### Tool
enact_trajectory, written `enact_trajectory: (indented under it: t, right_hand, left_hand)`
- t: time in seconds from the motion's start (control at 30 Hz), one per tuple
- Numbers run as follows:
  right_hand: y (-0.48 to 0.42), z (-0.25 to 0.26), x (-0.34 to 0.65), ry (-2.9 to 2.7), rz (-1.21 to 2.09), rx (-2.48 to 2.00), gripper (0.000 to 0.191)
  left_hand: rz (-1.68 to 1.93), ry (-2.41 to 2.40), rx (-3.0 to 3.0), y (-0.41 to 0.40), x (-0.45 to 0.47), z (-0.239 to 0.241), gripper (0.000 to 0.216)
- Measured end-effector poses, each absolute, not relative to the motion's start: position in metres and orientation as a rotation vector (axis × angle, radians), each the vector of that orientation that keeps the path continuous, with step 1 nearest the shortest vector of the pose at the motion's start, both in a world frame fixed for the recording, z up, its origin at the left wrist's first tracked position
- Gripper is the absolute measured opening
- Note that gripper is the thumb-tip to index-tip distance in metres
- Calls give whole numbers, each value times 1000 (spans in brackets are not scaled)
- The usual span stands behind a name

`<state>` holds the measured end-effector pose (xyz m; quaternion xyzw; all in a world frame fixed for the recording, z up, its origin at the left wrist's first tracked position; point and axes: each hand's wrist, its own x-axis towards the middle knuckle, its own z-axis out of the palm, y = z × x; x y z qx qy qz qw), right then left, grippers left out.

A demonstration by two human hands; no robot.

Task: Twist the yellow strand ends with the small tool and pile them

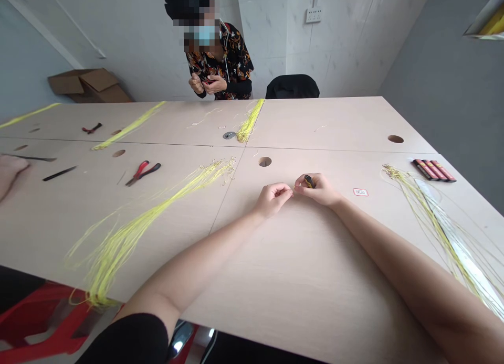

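Note:
Over the middle of the table, my left hand (274, 197) is closed, its thumb and forefinger pinched together. Whatever is between those fingertips is too small to make out. Just beside it, my right hand (321, 188) is curled around a small black-and-yellow object (309, 181), whose kind I cannot tell. The fingertips of both hands nearly meet. A bundle of yellow cords (157, 212) lies to the left and hangs over the near edge. To the right lies another bundle of yellow cords (429, 212), next to a small red-bordered label (360, 192).
Red-handled pliers (142, 172) and a dark, thin tool (60, 173) lie left. Another person's hand (11, 171) rests at the left edge. Red-and-black sticks (434, 170) lie right. A masked person (220, 60) stands across the table, near a cable hole (265, 161).

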<state>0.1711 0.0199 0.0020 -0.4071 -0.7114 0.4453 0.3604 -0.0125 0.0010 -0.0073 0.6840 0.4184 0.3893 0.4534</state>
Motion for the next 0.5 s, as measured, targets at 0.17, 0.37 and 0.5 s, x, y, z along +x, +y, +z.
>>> enact_trajectory:
  t: [0.17,0.37,0.5]
  right_hand:
    - [20,3,171,-1838,1151,-1052,20]
    - [19,4,171,-1811,1166,-1055,20]
    - [19,5,171,-1796,1162,-1070,20]
  left_hand:
    - [972,1036,1693,1,-12,-7,28]
    - [1001,1011,1660,1,-12,-6,27]
    - [1018,1013,1628,0,-12,-5,28]
